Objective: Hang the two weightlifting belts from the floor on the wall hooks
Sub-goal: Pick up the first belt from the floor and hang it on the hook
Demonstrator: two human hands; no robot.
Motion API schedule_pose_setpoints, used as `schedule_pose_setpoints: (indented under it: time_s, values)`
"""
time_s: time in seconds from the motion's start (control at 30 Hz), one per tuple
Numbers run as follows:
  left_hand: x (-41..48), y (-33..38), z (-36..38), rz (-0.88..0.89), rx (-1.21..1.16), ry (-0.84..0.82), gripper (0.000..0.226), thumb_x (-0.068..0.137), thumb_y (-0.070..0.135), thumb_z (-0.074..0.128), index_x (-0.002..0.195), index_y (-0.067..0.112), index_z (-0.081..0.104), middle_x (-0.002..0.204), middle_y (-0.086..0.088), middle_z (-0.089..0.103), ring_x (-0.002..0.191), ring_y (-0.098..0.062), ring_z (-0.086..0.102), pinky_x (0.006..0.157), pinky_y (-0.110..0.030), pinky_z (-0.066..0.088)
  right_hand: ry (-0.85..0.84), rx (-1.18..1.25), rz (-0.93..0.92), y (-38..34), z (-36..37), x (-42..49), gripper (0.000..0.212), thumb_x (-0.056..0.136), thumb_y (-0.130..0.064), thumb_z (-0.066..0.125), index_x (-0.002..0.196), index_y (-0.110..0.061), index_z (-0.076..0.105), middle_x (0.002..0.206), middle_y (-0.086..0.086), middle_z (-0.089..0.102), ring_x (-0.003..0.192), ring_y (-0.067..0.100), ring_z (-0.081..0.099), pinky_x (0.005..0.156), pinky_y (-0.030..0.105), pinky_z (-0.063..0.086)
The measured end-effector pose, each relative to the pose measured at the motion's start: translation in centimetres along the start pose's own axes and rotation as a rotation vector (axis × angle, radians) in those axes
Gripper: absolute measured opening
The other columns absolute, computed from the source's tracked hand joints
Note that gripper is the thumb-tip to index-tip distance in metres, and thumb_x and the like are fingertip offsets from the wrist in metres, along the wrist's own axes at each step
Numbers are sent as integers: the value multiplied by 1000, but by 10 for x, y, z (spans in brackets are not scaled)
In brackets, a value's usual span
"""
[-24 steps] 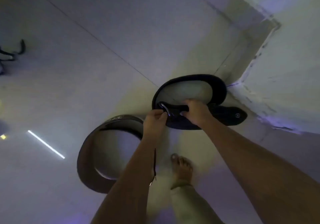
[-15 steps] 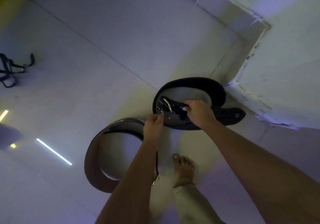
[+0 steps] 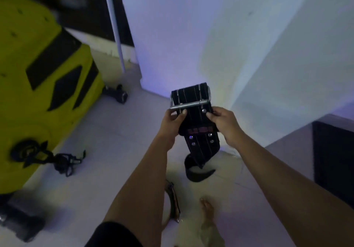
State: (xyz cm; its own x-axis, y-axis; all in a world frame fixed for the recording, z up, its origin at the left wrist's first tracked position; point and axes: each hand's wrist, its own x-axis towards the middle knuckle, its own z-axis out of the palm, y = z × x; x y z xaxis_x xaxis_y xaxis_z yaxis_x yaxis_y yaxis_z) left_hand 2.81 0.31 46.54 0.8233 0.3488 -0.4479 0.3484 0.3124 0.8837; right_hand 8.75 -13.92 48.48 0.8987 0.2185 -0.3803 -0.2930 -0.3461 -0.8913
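I hold a black weightlifting belt (image 3: 195,124) up in front of me with both hands, its silver buckle end topmost. My left hand (image 3: 171,121) grips the left edge just under the buckle bar. My right hand (image 3: 224,121) pinches the right edge beside a rivet. The belt's tail hangs down and curls near the floor. A brown strap (image 3: 173,199), possibly part of the second belt, shows below my left forearm, mostly hidden. No wall hooks are in view.
A big yellow machine (image 3: 42,86) with black panels fills the left side, a pedal (image 3: 63,160) sticking out low. A white wall corner (image 3: 191,36) rises ahead. A dark cabinet (image 3: 333,160) stands right. My bare foot (image 3: 207,210) is on the tiled floor.
The black belt has come up off the floor, held in both hands. My view has swung from the floor up to the wall corner and the yellow machine.
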Motion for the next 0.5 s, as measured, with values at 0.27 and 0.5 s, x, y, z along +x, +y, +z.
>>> schedule_pose_setpoints:
  time_s: [0.27, 0.5]
  values:
    - [-126, 177, 72, 349, -80, -201, 7, 95, 13, 49, 99, 18, 51, 82, -5, 57, 68, -18, 59, 50, -27, 51, 142, 166, -246, -174, -101, -137, 19, 90, -10, 57, 105, -15, 66, 99, 10, 66, 96, 27, 62, 97, 46, 48]
    - [-217, 291, 148, 639, -73, -320, 7, 95, 15, 51, 100, 20, 51, 87, -2, 54, 73, -15, 58, 49, -21, 51, 234, 376, -433, -274, -179, -230, 24, 91, -2, 47, 103, -19, 60, 92, 6, 66, 88, 25, 63, 76, 38, 53]
